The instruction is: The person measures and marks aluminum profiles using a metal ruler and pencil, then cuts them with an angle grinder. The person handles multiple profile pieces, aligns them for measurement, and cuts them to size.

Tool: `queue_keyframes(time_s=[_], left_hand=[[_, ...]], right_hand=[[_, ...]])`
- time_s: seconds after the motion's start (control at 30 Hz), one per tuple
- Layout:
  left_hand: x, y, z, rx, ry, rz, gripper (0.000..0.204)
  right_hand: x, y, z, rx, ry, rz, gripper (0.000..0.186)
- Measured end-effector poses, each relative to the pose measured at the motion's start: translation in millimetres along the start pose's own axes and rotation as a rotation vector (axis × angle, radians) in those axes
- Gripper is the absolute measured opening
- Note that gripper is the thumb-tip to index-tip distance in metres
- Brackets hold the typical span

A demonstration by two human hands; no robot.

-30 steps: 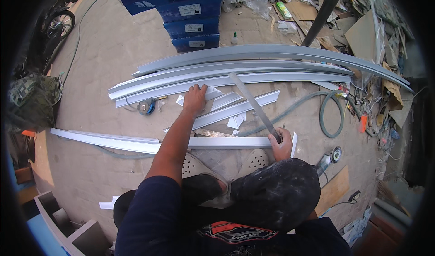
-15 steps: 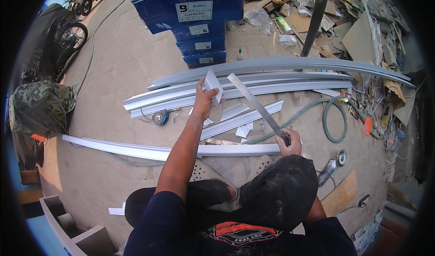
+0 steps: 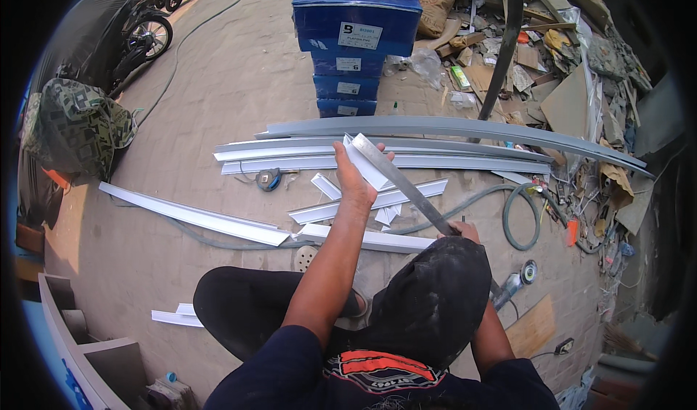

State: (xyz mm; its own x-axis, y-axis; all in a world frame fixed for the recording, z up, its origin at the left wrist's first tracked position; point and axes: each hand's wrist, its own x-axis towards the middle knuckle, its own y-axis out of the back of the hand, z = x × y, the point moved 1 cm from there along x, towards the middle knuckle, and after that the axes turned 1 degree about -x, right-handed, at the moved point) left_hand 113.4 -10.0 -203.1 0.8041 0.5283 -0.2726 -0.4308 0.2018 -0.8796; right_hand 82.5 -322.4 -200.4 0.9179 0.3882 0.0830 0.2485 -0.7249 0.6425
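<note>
A short white trim offcut (image 3: 369, 169) rests in my left hand (image 3: 355, 183), its fingers wrapped round the piece from behind. The upper end of a flat grey metal bar (image 3: 408, 186) lies against or just over the offcut's edge; whether they touch I cannot tell. My right hand (image 3: 467, 230) grips this bar lower down, beside my right knee, which hides part of the hand. Below my hands, white trim strips (image 3: 399, 243) and smaller cut pieces (image 3: 388, 214) lie on the paved ground.
Long grey-white profiles (image 3: 450, 127) stretch across beyond my hands. A tape measure (image 3: 268, 180) lies left, an angle grinder (image 3: 517, 283) right, near a coiled hose (image 3: 538, 217). Blue boxes (image 3: 356, 21) are stacked ahead, beside a leaning pole (image 3: 501, 54) and debris (image 3: 537, 68).
My left hand has brought the offcut rightward to the bar's upper end and turned it. The bar's upper end was apart from the offcut before. The whole view has shifted too.
</note>
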Motion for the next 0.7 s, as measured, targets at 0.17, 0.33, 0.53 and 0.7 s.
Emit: queue_keyframes(time_s=[0.17,0.33,0.53,0.7], left_hand=[[-13.8,-5.6,10.9,0.047,-0.11,0.038,0.058],[-19.2,-8.8,15.1,0.052,-0.073,0.027,0.05],[-26.5,-12.3,27.1,0.093,-0.006,0.104,0.063],[-24.2,-7.1,26.6,0.12,-0.006,0.123,0.066]], right_hand=[[-8.0,17.6,1.2,-0.018,0.233,0.043,0.029],[-19.9,17.8,8.6,0.202,0.302,0.078,0.026],[-23.1,7.9,26.2,0.118,0.389,0.07,0.022],[-20.9,10.5,23.7,0.131,0.387,0.032,0.024]])
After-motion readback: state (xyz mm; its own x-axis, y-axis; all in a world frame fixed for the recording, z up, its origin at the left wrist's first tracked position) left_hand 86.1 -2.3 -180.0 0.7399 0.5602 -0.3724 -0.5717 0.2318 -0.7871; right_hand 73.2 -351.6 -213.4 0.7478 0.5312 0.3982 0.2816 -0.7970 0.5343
